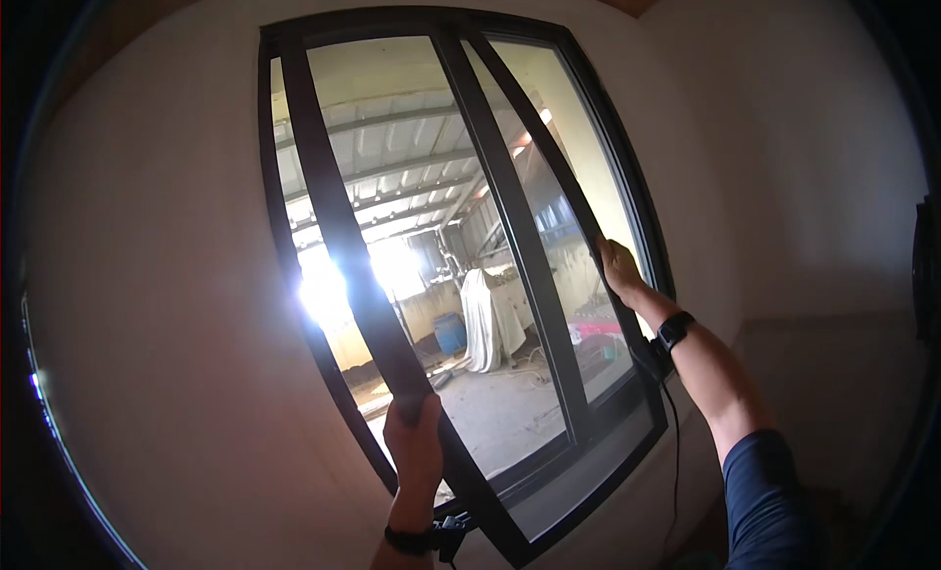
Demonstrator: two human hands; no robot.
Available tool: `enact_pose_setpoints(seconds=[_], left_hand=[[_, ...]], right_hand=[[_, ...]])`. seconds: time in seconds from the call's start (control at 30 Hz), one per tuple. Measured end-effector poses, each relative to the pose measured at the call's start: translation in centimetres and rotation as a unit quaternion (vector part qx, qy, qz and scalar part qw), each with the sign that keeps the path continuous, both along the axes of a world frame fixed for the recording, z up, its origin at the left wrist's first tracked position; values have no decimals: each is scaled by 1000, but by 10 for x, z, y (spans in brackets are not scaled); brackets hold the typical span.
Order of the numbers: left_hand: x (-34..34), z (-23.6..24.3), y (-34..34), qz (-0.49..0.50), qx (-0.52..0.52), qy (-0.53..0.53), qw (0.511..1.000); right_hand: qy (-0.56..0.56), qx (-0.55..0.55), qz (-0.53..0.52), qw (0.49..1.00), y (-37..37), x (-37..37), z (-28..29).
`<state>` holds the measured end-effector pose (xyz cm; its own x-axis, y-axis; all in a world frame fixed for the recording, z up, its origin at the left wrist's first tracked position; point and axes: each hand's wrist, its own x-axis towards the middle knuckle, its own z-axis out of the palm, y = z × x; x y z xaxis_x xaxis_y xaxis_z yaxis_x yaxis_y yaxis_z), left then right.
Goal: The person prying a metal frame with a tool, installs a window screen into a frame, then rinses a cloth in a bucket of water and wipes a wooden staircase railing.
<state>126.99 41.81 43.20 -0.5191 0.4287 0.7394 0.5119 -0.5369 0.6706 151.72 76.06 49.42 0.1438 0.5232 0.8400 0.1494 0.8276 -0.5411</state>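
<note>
The left hand [416,447] is closed round the left upright of a dark-framed panel [372,315]; the right hand [621,269], higher up, is closed round its right upright. The panel stands between the hands, leaning before a dark window frame [520,227], its lower corner reaching below the left hand. Whether it carries glass or mesh cannot be told.

Sound handling, in this judgement, calls for even force from both hands, the top edge kept square to the frame, and the cable [676,452] below the right hand kept clear of the lower rail.

A pale, plain wall [157,276] surrounds the opening on both sides of the hands. Beyond the window, between the hands, are white sheeting [482,320], a blue drum [450,333] and, above, a ribbed roof [392,148].
</note>
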Motion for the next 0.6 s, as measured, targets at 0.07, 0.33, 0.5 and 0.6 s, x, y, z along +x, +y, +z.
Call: enact_pose_setpoints(seconds=[0.07, 0.33, 0.5, 0.6], left_hand=[[0, 1, -2, 17, 7, 11, 1000], [-24, 2, 4, 88, -2, 34, 996], [-26, 15, 5, 65, 21, 35, 997], [-35, 14, 8, 55, -2, 11, 998]], right_hand=[[15, -8, 10, 1000, 2, -6, -5], [41, 3, 77, 996, 4, -26, -5], [42, -2, 82, 996, 10, -29, 8], [45, -7, 63, 997, 7, -32, 13]])
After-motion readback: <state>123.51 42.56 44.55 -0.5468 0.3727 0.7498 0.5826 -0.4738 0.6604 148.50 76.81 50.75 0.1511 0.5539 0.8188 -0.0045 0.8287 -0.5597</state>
